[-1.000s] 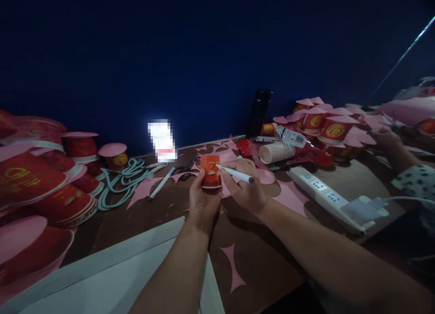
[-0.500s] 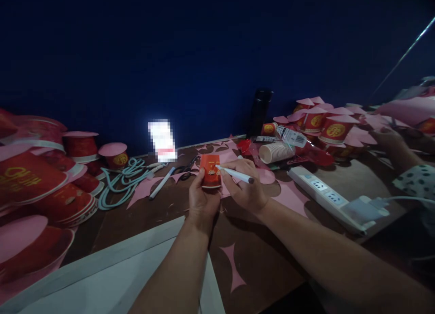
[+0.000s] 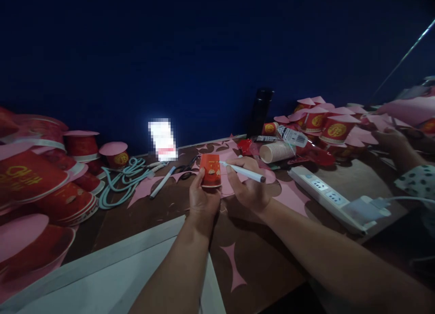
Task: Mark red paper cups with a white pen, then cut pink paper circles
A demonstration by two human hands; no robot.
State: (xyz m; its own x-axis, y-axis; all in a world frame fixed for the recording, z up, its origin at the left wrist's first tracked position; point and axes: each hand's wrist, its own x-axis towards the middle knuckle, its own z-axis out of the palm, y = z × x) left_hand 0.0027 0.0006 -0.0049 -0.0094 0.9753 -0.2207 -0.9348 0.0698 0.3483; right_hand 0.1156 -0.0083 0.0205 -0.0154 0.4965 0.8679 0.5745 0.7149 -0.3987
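Observation:
A red paper cup [image 3: 211, 166] with gold print is in my left hand [image 3: 203, 197], its rim toward me and its base away. My fingers wrap round its left side and underside. My right hand [image 3: 249, 185] grips a white marker pen [image 3: 247, 173] with a dark end pointing right. The pen's tip is at the right edge of the cup; whether it touches is hard to tell. Pink paper [image 3: 290, 198] with round cut-outs lies under and beside my hands. A second marker [image 3: 163, 182] and dark scissors [image 3: 186, 174] lie left of the cup.
Stacked red cups with pink paper discs stand at left [image 3: 50, 173] and right [image 3: 335, 130]. A lit phone [image 3: 163, 139], a coiled cable [image 3: 117, 191], a black bottle [image 3: 261, 112] and a power strip [image 3: 322, 194] surround my hands. Another person's hand [image 3: 392, 144] is at far right.
My right hand has drawn the marker a little to the right, from over the cup's front face to its right edge. My left hand still holds the cup in place.

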